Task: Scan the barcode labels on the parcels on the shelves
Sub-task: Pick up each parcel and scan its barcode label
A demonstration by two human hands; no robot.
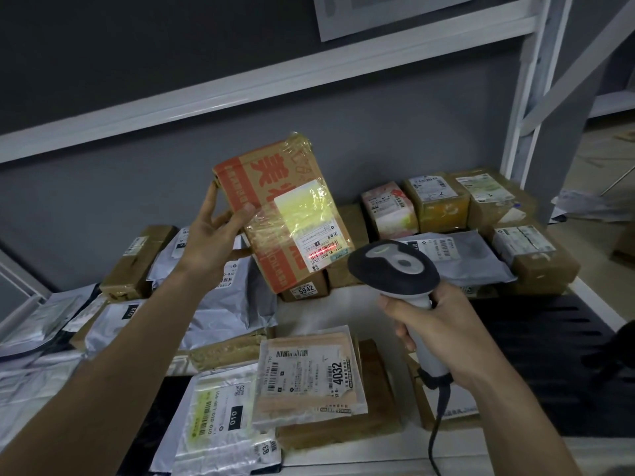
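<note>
White metal shelf [598, 300] is piled with taped cardboard boxes and grey mailer bags. Left hand [209, 235] pinches a tape-wrapped brown-and-orange cardboard parcel [275, 207] tilted above the middle. Right hand [443, 331] is wrapped around a grey handheld barcode scanner [395, 266], red line on the parcel's white label [323, 249].

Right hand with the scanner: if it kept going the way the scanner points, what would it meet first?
Probably the raised cardboard parcel: the right hand aims the scanner at its label, where a red line shows. Depth is unclear.
</note>
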